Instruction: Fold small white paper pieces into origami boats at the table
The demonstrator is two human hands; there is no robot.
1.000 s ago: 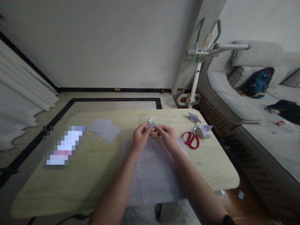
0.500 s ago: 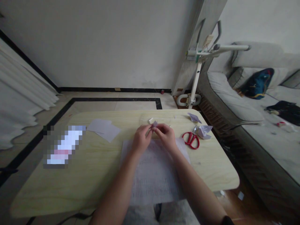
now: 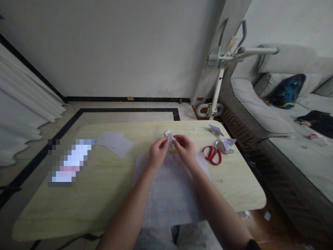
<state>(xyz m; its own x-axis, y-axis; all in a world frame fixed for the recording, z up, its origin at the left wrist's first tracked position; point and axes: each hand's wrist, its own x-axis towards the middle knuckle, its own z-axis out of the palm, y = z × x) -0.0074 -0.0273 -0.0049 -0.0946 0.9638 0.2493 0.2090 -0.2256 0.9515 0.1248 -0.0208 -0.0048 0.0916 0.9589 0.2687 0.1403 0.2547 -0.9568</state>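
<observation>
A small folded piece of paper [image 3: 170,138] is pinched between my two hands above the far edge of a large printed sheet [image 3: 171,194]. My left hand [image 3: 158,150] grips its left side with closed fingers. On the right side, the thumb and fingers of my right hand [image 3: 185,148] hold it too. Just behind the folded paper lies a small white scrap [image 3: 167,133]. Red-handled scissors [image 3: 213,154] rest to the right of my right hand, their blades pointing away. Beside them sits a folded paper shape [image 3: 227,145], with another folded piece [image 3: 215,130] farther back.
Several blank paper sheets [image 3: 114,141] lie at the left back of the wooden table [image 3: 109,194]. A blurred-out, bright rectangular object [image 3: 74,161] is on the far left. A grey sofa [image 3: 262,114] stands to the right, and white exercise equipment [image 3: 216,86] behind the table.
My hands have drawn slightly apart, and more of the folded paper now shows between them as an upright strip. The scissors and other papers stay in place.
</observation>
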